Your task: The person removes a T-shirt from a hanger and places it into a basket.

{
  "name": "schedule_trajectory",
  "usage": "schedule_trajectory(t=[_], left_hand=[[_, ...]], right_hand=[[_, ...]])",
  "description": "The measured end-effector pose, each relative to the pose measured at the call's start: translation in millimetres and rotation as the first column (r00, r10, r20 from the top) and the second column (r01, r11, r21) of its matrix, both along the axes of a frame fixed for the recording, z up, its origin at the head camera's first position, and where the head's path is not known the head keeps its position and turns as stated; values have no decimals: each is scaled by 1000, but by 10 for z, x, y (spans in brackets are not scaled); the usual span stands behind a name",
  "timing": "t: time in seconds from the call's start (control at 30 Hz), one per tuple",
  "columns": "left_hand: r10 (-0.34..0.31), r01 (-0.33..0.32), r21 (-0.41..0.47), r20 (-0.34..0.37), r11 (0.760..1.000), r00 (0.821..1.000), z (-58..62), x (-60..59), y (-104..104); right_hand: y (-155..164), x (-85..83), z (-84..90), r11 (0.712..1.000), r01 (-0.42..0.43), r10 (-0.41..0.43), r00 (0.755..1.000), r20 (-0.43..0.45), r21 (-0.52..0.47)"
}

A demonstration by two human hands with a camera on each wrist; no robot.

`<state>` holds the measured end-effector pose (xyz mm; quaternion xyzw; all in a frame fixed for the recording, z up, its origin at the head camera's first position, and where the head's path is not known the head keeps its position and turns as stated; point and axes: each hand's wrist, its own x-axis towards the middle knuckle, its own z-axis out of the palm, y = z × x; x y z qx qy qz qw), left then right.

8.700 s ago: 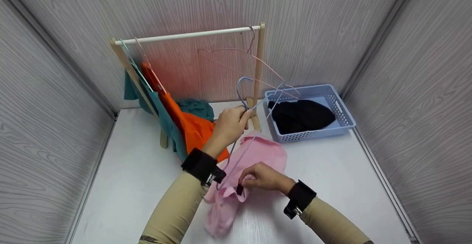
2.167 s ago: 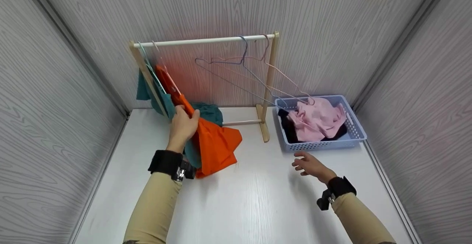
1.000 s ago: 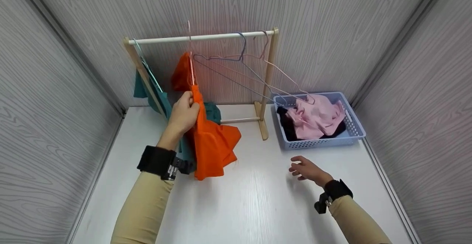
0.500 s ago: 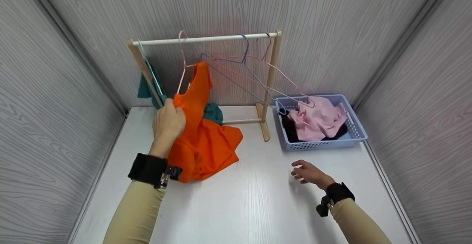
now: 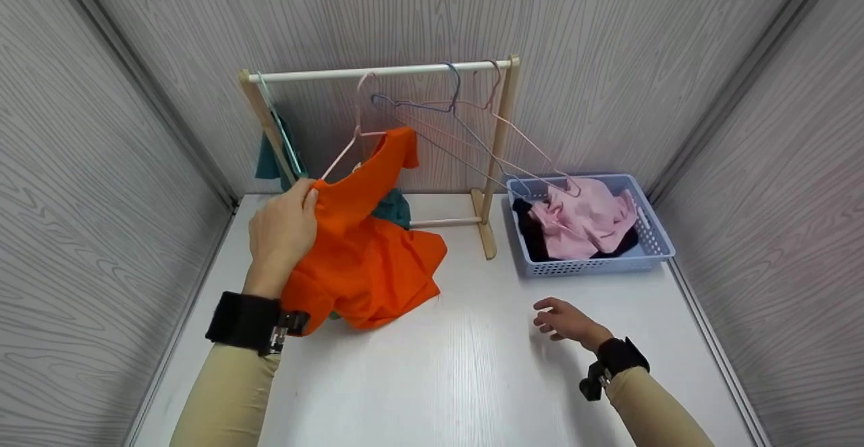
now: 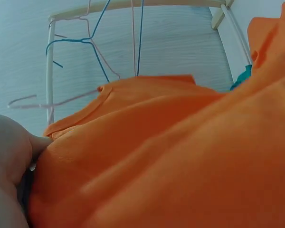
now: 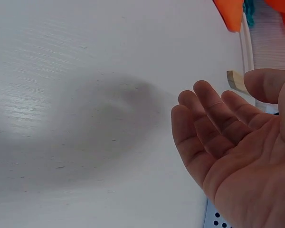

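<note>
The orange shirt (image 5: 361,251) on its pink hanger (image 5: 354,140) has swung round since half a second ago: the shoulder line now runs from my left hand (image 5: 280,231) up toward 1 o'clock, and the hanger hook sits further right along the white rail (image 5: 368,71). I judge the garment is being drawn off the rack (image 5: 496,156), with the hook not clearly free of the rail. My left hand pinches the shirt's shoulder, thumb over the cloth, fingers curled behind. The shirt's body hangs at 4 o'clock from that grip, its hem lying on the white table (image 5: 472,379). My right hand (image 5: 563,319) hovers over the table, fingers relaxed and spread, holding nothing, with the blue basket (image 5: 594,265) at its 12 o'clock
</note>
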<state>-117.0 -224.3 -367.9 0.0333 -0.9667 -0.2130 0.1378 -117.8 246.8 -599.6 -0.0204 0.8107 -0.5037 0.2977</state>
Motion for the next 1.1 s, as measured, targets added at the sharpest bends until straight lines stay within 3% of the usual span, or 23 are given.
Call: schedule_trajectory(t=[0.17, 0.27, 0.37, 0.47, 0.5, 0.57, 0.7, 0.73, 0.83, 0.97, 1.03, 1.1], left_hand=[[-114, 111, 33, 99, 993, 989, 36, 115, -30], [-208, 200, 67, 146, 977, 967, 32, 141, -5], [-290, 276, 101, 181, 956, 940, 14, 134, 40], [-349, 327, 133, 209, 935, 913, 4, 116, 113], [-366, 341, 146, 212, 929, 906, 2, 109, 142], [-396, 363, 179, 203, 914, 896, 1, 91, 207], [-456, 403, 271, 172, 874, 873, -7, 41, 347], [-471, 412, 299, 165, 861, 866, -15, 26, 381], [-512, 430, 381, 145, 818, 847, -51, -11, 477], [-546, 434, 464, 135, 772, 827, -147, -40, 593], [-559, 430, 487, 152, 760, 815, -210, -46, 650], [-574, 430, 491, 185, 757, 798, -272, -52, 714]], right_hand=[[-48, -20, 117, 1000, -24, 24, 999, -35, -1], [-116, -76, 276, 999, -47, 47, 987, -156, 5], [-229, -148, 489, 999, -42, 39, 932, -359, -1], [-362, -187, 753, 1000, -14, 13, 835, -551, 2], [-412, -167, 891, 1000, -11, 6, 813, -582, -4], [-498, -111, 1172, 1000, -22, 9, 787, -617, -15], [-586, 25, 1663, 998, -58, 21, 770, -638, -37], [-579, 34, 1718, 998, -56, 15, 758, -652, -42], [-546, 57, 1814, 999, -9, -29, 712, -702, -51], [-492, 82, 1816, 995, 77, -100, 660, -745, -66], [-461, 95, 1780, 992, 110, -123, 649, -751, -68], [-422, 114, 1732, 990, 122, -136, 654, -744, -73]])
